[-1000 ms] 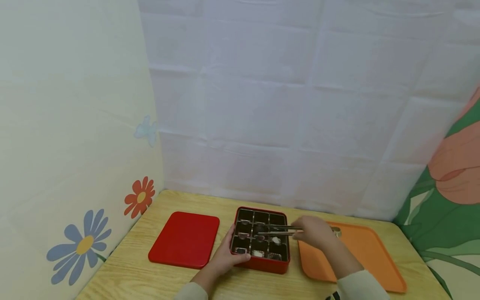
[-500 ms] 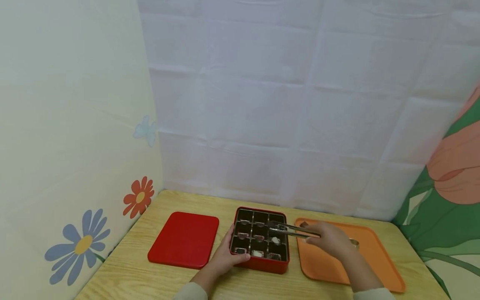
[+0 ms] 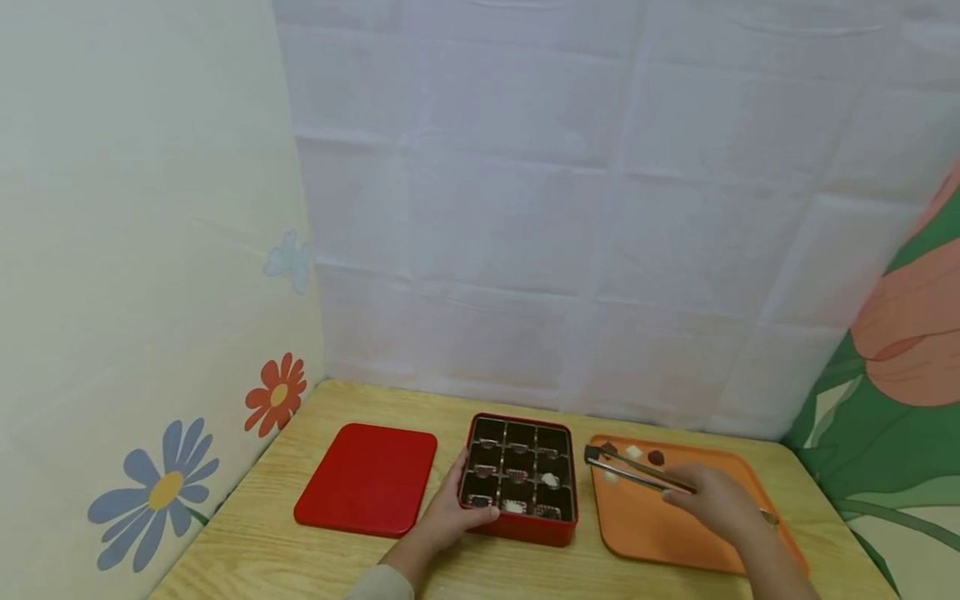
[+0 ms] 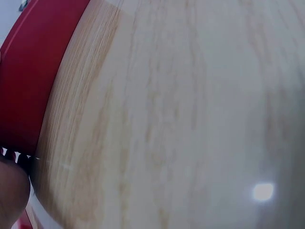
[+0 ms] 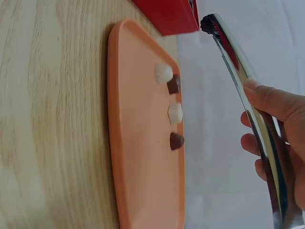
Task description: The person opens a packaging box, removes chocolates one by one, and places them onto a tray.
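Note:
My left hand (image 3: 450, 512) holds the front left corner of a red box (image 3: 528, 533), thumb over its front rim. Inside the box is a dark divider with square compartments. A white piece (image 3: 551, 480) sits in the middle right compartment, another white piece (image 3: 514, 506) at front centre. My right hand (image 3: 708, 496) grips metal tongs (image 3: 637, 475) above the tray. The tongs' dark tips are close together, just right of the box. In the right wrist view, two white chocolates (image 5: 175, 113) and two brown chocolates (image 5: 177, 141) lie on the orange tray (image 5: 143, 181).
A flat red lid (image 3: 367, 479) lies on the wooden table (image 3: 247, 533) to the left of the box. The tray stands close to the box's right side. A pale cloth wall (image 3: 480, 250) rises behind the table, with flowered sheets at both sides.
My right hand has drawn the tongs out of the box and moved them right, over the tray. The chocolates there have come into view. My left hand stays on the box.

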Action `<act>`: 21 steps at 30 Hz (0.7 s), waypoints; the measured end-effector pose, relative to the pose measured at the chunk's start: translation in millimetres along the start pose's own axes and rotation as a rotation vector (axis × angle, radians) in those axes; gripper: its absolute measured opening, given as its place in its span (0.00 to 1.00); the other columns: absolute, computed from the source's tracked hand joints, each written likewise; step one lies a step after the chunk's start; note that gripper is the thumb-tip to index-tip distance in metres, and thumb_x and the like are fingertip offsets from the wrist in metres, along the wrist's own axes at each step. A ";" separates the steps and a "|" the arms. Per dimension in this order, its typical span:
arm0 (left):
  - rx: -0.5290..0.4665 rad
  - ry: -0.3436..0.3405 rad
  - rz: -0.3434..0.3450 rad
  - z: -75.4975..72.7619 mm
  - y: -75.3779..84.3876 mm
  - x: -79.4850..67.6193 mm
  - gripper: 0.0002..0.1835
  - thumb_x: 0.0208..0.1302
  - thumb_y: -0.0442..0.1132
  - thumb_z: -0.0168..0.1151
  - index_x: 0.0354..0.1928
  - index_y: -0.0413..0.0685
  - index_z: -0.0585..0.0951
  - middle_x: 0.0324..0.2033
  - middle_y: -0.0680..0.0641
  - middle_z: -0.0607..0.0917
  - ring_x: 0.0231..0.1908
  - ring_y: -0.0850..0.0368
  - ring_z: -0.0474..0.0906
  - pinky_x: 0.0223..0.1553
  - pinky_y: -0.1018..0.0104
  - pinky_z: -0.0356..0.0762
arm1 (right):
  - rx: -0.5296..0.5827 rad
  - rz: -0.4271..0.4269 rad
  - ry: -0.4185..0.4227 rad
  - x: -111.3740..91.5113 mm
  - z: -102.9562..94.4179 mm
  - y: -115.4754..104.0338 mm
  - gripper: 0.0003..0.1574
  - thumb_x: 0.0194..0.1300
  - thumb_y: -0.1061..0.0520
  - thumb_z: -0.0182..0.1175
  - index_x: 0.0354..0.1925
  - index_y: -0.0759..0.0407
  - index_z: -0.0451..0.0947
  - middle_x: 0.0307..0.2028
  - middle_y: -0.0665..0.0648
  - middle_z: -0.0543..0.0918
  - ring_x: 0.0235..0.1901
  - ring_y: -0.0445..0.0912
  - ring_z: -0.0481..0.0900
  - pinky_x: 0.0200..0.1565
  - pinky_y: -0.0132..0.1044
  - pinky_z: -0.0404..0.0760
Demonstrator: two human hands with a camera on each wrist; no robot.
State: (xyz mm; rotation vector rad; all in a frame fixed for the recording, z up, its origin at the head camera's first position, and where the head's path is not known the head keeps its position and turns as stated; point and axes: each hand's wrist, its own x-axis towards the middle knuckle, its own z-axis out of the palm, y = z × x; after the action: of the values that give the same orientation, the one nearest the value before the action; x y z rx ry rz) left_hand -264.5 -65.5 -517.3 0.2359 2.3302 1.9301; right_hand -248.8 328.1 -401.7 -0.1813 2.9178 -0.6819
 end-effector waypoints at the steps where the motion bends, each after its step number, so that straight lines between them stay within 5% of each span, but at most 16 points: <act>1: -0.004 0.001 0.005 0.0 0.0 0.2 0.62 0.48 0.40 0.78 0.78 0.50 0.45 0.74 0.30 0.52 0.70 0.31 0.53 0.67 0.34 0.56 | 0.003 0.006 -0.002 -1.3 -1.3 4.1 0.39 0.57 0.38 0.67 0.56 0.63 0.80 0.53 0.64 0.84 0.54 0.62 0.79 0.50 0.57 0.78; 14: -0.043 -0.002 0.016 0.6 0.0 -0.5 0.60 0.50 0.36 0.76 0.78 0.50 0.45 0.73 0.32 0.55 0.60 0.41 0.68 0.60 0.51 0.68 | -0.005 0.061 -0.029 -11.5 -6.1 49.9 0.37 0.59 0.43 0.67 0.56 0.70 0.78 0.51 0.69 0.83 0.52 0.64 0.79 0.48 0.57 0.79; 21: -0.037 -0.008 0.022 0.9 0.0 -0.1 0.60 0.50 0.38 0.76 0.78 0.49 0.46 0.73 0.32 0.56 0.64 0.39 0.64 0.64 0.42 0.63 | -0.031 0.156 -0.078 -14.1 -6.6 66.1 0.37 0.59 0.42 0.67 0.54 0.70 0.79 0.50 0.69 0.84 0.49 0.63 0.80 0.46 0.55 0.79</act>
State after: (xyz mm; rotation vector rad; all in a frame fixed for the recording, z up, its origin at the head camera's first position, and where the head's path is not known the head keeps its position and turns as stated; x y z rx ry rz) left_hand -264.2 -64.6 -517.5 0.2665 2.2938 1.9762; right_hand -241.7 391.8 -423.9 0.0160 2.8321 -0.5921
